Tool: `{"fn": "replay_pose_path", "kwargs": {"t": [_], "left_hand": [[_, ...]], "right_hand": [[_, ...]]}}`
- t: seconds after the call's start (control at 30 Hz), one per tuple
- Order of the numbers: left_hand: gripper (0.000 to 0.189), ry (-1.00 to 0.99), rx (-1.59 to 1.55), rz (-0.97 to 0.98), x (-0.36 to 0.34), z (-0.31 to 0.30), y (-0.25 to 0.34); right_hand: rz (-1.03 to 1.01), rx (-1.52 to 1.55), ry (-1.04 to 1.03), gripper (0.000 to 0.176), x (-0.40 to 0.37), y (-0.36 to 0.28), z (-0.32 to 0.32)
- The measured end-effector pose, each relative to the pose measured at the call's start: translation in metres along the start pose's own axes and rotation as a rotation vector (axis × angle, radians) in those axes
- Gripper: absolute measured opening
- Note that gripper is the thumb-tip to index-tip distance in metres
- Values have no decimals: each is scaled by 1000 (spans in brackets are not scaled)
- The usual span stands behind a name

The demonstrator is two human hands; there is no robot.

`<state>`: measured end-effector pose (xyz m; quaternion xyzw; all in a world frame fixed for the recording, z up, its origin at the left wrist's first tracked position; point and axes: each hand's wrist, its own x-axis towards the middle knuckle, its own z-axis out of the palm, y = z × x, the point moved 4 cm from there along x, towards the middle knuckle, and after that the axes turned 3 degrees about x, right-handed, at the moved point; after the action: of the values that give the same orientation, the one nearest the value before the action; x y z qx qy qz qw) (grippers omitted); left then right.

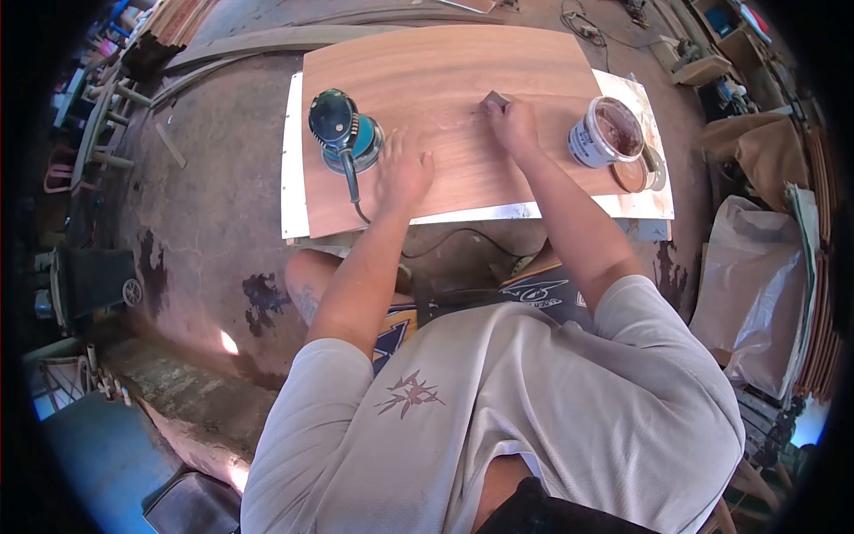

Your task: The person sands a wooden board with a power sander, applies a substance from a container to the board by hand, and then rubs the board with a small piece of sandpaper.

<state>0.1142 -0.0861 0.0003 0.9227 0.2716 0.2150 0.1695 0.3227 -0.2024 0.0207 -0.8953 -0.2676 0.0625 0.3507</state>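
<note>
A reddish-brown wooden panel [427,80] lies on a white board, with pale smears near its middle. My right hand [514,125] is closed on a small, flat, greyish scraper [495,100], which meets the panel's surface. My left hand [406,171] rests flat on the panel, fingers spread, just right of a teal and black electric sander [342,133]. The sander stands on the panel, its cord running off the near edge. To the right of my right forearm stands a white tub [584,142] of brownish paste, tilted in view. A round brown lid [630,174] lies beside it.
The white board [294,160] sticks out beneath the panel. Long curved planks [258,44] lie on the floor beyond it. A plastic-wrapped stack [752,285] stands at the right. On the left are a wooden frame [98,133] and a loose wood strip [171,145].
</note>
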Motion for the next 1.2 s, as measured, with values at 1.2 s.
{"fn": "replay_pose_path", "kwargs": {"t": [1.2], "left_hand": [[41, -22, -24, -8, -5, 8, -5]], "right_hand": [[124, 936, -149, 22, -37, 48, 13]]}}
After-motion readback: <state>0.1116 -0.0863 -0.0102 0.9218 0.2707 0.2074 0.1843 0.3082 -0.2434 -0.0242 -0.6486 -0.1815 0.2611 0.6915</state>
